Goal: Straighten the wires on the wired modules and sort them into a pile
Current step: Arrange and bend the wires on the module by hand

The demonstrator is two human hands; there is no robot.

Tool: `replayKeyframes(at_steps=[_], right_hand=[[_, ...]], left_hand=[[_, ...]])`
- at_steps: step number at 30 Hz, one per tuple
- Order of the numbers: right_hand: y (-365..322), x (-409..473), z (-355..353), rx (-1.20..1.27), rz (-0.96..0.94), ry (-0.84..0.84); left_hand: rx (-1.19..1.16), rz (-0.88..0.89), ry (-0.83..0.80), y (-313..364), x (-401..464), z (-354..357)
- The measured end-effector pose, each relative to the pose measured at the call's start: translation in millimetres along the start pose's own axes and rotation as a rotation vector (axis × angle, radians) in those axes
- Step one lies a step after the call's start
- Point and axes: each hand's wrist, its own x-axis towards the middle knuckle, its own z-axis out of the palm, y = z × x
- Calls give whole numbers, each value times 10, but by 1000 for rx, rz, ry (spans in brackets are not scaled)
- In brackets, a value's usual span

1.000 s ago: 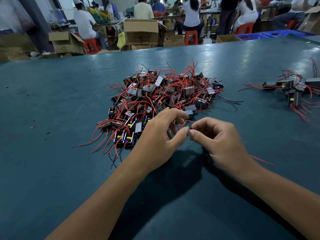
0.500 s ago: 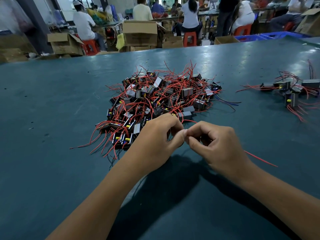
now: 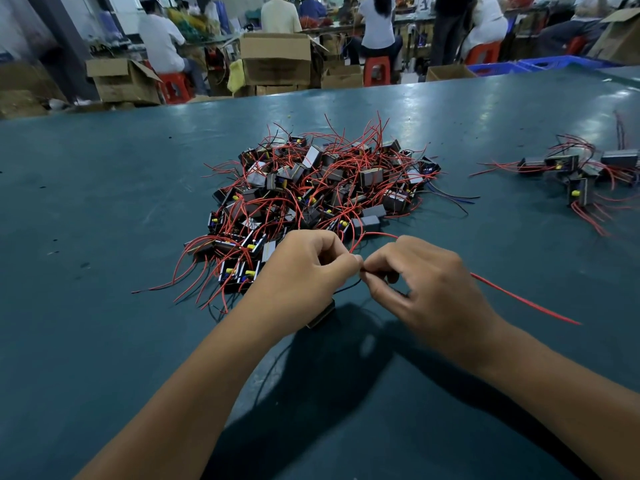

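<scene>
At the centre of the frame, the left hand [image 3: 304,271] and right hand [image 3: 426,289] are meeting fingertip to fingertip, fingers clamped on the thin wires of a small dark wired module [image 3: 322,315] showing below the left hand, just above the teal table [image 3: 104,209]. A red wire [image 3: 526,299] is trailing right. Behind lies a tangled pile [image 3: 318,192] of modules; a smaller group [image 3: 571,174] is sitting at right. No writing is legible.
</scene>
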Motion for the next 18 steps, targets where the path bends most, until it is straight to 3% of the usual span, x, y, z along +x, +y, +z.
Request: replayKeyframes(at_steps=[4, 6, 14, 18], right_hand=[[11, -6, 11, -66, -62, -11], [9, -9, 18, -19, -29, -22], [51, -4, -27, 179, 154, -18], [56, 0, -34, 227, 163, -34]], left_hand=[[-185, -196, -41, -14, 8, 1], [-201, -204, -37, -13, -1, 12], [278, 368, 45, 1, 44, -245], [375, 518, -21, -50, 85, -261]])
